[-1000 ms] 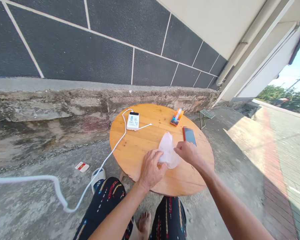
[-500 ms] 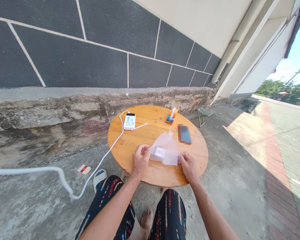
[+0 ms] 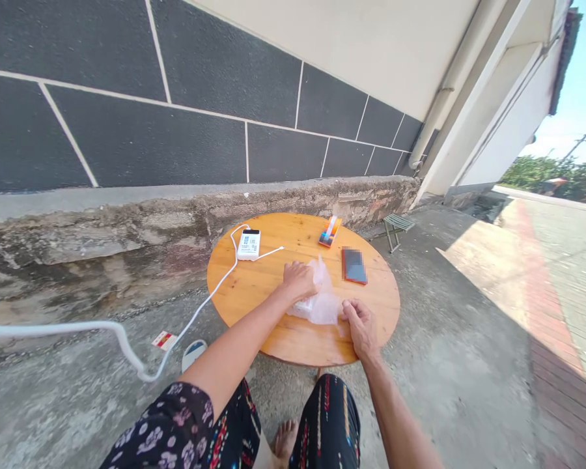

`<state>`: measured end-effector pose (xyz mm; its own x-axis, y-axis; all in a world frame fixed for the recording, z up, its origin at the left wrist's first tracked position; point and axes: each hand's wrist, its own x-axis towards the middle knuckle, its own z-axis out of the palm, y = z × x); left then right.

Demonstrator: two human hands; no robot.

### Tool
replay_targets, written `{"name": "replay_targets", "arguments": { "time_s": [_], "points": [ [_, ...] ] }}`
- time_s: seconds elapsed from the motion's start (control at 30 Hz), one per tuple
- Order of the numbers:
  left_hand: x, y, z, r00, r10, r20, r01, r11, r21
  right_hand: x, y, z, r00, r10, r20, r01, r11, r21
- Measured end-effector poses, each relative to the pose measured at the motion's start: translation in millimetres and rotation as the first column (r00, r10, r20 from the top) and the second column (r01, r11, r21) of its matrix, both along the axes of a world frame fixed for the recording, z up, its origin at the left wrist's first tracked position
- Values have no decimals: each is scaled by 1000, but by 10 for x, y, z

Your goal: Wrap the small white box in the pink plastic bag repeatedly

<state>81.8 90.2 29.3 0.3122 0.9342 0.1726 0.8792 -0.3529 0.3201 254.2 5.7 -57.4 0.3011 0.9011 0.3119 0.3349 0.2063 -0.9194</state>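
Under the pale wrapping (image 3: 326, 307), a round wooden table (image 3: 254, 290) on concrete (image 3: 444, 339).

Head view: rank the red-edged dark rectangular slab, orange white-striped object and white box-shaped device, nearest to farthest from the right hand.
1. Dark slab, beyond the right hand.
2. Orange object, near the table's far edge.
3. White device, on the table's left.
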Motion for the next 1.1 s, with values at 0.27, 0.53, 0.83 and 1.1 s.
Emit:
{"name": "replay_targets", "arguments": {
  "time_s": [0.27, 0.53, 0.83, 1.1],
  "points": [
    [-215, 144, -35, 999, 20, 38, -21, 1000, 6, -11, 13, 124, 999, 45, -17, -46, 998, -33],
    [-261, 143, -42, 989, 16, 144, -22, 999, 37, -477, 371, 853, 762, 45, 647, -4, 998, -65],
    [-551, 245, -106, 948, 154, 278, -159, 987, -5, -310, 709, 768, 781, -10, 624, 149, 974, -170],
    [-775, 397, -323, 869, 291, 401, -271, 957, -107, 25, 788, 468, 918, -39, 396, 102, 985, -138]
  ]
}}
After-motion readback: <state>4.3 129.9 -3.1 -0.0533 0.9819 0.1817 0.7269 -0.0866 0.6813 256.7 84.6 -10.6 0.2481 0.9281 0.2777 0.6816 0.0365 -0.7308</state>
